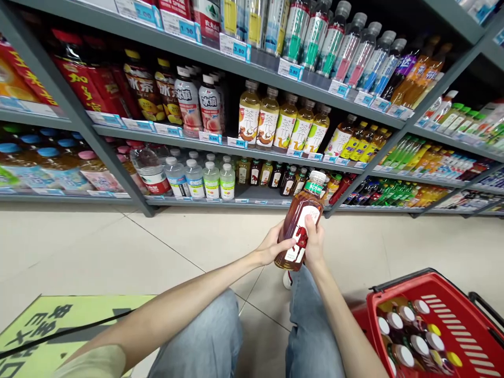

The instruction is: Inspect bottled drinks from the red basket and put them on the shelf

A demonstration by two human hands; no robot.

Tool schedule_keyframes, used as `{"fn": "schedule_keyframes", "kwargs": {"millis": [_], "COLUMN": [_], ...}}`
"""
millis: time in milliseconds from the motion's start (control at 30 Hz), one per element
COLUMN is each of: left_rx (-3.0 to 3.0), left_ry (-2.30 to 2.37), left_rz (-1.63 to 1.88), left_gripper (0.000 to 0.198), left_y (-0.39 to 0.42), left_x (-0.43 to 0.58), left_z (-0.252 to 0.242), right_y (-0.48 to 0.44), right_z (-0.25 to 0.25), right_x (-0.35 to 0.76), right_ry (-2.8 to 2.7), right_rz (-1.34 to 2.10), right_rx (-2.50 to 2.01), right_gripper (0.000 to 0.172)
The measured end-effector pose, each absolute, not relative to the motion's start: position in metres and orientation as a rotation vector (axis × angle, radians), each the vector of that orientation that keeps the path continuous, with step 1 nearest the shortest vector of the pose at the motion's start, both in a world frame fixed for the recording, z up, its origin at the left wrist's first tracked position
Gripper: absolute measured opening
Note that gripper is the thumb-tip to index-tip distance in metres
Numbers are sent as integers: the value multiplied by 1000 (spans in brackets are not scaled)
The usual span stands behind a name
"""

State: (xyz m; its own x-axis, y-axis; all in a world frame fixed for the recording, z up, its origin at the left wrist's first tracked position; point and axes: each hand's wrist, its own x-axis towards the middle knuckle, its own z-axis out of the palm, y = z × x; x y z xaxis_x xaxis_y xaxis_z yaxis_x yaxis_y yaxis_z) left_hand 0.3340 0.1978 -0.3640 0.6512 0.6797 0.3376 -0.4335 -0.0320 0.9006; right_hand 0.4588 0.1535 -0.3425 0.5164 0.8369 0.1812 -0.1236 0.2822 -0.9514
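Both my hands hold one bottle of brown tea (301,218) with a white cap and a red-and-white label, tilted a little, in front of the lowest shelf. My left hand (271,245) grips its lower left side with the thumb across the label. My right hand (315,242) wraps the lower right side, thumb on the label. My knees in light jeans show below.
Grey store shelves (220,144) carry rows of drink bottles with price tags. A gap shows on the bottom shelf (255,195) near small dark bottles. A red shopping basket (464,315) with several capped bottles sits on the tiled floor at lower right. A green floor mat (59,325) lies at lower left.
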Motion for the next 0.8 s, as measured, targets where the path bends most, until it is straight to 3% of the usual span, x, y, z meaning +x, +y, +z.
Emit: {"fn": "schedule_keyframes", "kwargs": {"millis": [800], "left_rx": [1378], "left_ry": [259], "left_rz": [923], "left_gripper": [69], "left_y": [200], "left_x": [335], "left_z": [-366], "right_y": [155], "right_z": [-343], "right_x": [460], "right_ry": [-744], "right_rz": [777], "right_rx": [-1078], "right_gripper": [40]}}
